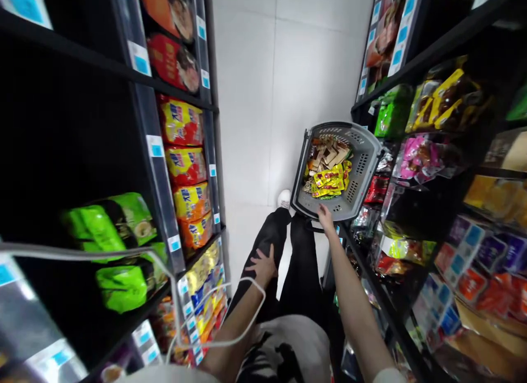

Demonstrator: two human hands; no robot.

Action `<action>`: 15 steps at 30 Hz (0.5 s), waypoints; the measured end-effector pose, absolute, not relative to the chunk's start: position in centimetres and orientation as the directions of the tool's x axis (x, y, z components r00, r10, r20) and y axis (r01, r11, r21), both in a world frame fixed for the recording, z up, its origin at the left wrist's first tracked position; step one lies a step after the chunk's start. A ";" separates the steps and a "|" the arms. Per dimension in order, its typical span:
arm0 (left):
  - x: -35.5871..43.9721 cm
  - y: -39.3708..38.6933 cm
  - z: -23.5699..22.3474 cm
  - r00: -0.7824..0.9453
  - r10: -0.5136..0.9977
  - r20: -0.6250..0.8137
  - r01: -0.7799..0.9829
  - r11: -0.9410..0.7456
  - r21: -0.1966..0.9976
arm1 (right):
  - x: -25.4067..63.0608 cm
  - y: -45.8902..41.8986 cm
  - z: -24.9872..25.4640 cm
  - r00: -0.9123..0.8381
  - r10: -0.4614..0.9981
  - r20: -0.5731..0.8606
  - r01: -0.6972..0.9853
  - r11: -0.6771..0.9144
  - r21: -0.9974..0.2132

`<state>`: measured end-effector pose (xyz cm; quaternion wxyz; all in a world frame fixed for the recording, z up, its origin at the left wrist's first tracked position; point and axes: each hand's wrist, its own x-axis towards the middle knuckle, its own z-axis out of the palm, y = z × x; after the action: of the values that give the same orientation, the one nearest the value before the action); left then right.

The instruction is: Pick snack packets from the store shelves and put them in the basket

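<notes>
Fingers (253, 260) wide, left hand (265, 267) on trousers (303, 265); right hand (326, 218) at basket (363, 193).

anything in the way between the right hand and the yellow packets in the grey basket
Nothing visible blocks it: the right hand is at the basket's near edge, and only bare grey basket shows between its fingers and the yellow packets.

Red/yel. packs (185, 166) on shelf, w/ red tub (173, 62) just above; green packs (121, 288) lower L of them; white cable (175, 300) below; tile floor (251, 97) to R; pink pkg (422, 157) far R, across floor.
</notes>
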<state>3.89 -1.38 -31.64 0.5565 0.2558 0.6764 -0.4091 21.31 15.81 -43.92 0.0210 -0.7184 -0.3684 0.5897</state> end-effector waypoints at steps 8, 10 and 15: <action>2.4 -2.1 -35.4 -0.419 0.122 -0.899 0.790 0.537 -0.295 | 22.2 19.3 -56.3 0.072 0.516 -0.854 0.342 -0.817 -0.465; 2.5 -2.0 -35.5 -0.446 0.146 -0.883 0.789 0.530 -0.311 | 21.6 19.4 -58.5 0.077 0.496 -0.865 0.284 -0.843 -0.457; 2.3 -2.4 -35.7 -0.466 0.147 -0.873 0.776 0.542 -0.323 | 20.1 19.2 -62.5 0.124 0.470 -0.874 0.127 -0.881 -0.455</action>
<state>2.33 -2.36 -35.74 0.4213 0.2993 0.7704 -0.3734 20.07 19.22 -62.51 0.1359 -0.7372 -0.2022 0.6302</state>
